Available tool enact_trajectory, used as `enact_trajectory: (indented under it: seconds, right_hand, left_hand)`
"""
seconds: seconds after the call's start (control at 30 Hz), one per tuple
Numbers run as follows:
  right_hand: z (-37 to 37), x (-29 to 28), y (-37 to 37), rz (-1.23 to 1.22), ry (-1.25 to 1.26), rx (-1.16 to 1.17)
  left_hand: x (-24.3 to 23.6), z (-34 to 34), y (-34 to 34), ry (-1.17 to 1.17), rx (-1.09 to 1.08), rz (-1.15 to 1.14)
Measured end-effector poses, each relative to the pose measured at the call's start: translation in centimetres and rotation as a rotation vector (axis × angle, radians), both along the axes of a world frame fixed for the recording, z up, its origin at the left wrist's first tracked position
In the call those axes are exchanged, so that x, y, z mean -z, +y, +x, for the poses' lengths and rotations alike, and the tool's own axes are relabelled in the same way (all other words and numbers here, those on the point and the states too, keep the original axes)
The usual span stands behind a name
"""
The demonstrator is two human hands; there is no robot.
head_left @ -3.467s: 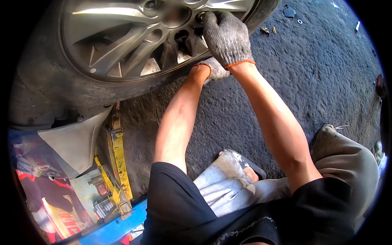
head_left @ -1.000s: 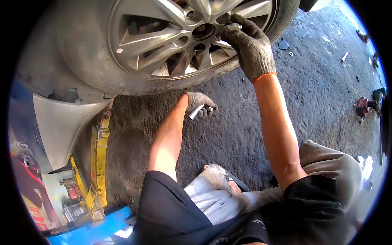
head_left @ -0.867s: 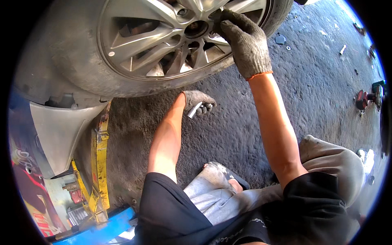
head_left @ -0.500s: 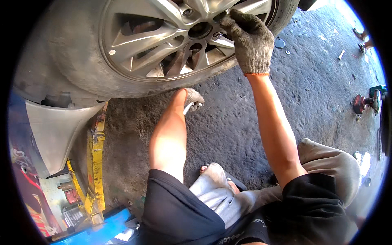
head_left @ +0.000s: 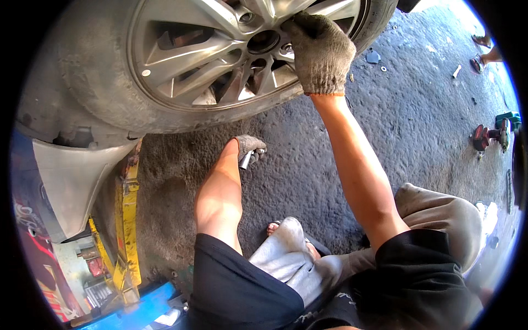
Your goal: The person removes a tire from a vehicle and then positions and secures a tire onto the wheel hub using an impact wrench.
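Note:
My right hand (head_left: 319, 52), in a grimy knit glove with an orange cuff, reaches to a bolt hole beside the hub of the silver alloy wheel (head_left: 214, 55). Its fingers are closed, and what they pinch is hidden. The wheel carries a dusty black tyre (head_left: 110, 99). My left hand (head_left: 250, 148), also gloved, is below the tyre over the dark ground. It is closed round a short silver cylinder (head_left: 245, 160) that looks like a socket, with other small metal bits at its fingers.
A yellow jack arm (head_left: 129, 209) stands left, beside a silver body panel (head_left: 69, 176) and blue metal beam (head_left: 143, 308). A cordless power tool (head_left: 498, 135) lies right on the rough ground. Another person's sandalled foot (head_left: 477, 61) is at upper right. Small loose pieces (head_left: 373, 56) lie near the tyre.
My left hand has come down from the tyre, showing the silver cylinder. My right hand stays at the wheel, shifting slightly. Another person's feet have appeared at upper right.

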State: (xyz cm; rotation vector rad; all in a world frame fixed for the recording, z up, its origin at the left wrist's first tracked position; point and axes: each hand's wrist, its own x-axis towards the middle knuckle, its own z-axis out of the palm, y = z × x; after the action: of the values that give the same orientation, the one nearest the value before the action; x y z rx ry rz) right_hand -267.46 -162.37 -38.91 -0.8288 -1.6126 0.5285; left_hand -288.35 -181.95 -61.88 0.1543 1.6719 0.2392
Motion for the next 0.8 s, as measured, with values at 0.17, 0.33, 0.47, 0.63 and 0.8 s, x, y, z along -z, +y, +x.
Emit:
enact_trajectory:
  seconds: [0.17,0.33,0.47,0.63,0.8]
  right_hand:
    - [-0.9,0.8,-0.2,-0.112,0.096,-0.039]
    - [-1.3,1.2,-0.3,-0.149,0.089,-0.005]
    - [-1.4,1.4,-0.6,-0.352,0.161,-0.187]
    - [-0.9,1.1,0.2,-0.035,-0.671,-0.137]
    - [-7.6,1.5,1.3,-0.175,-0.575,-0.027]
  left_hand:
    - [1.4,-2.6,-0.9,-0.054,-0.101,0.017]
    - [0.7,-1.8,0.0,0.002,0.005,0.11]
    - [-2.3,-0.2,1.2,0.174,0.208,0.051]
    - [-0.4,-1.0,0.8,0.119,0.218,0.052]
    - [1.0,-4.6,-0.7,-0.107,-0.256,-0.133]
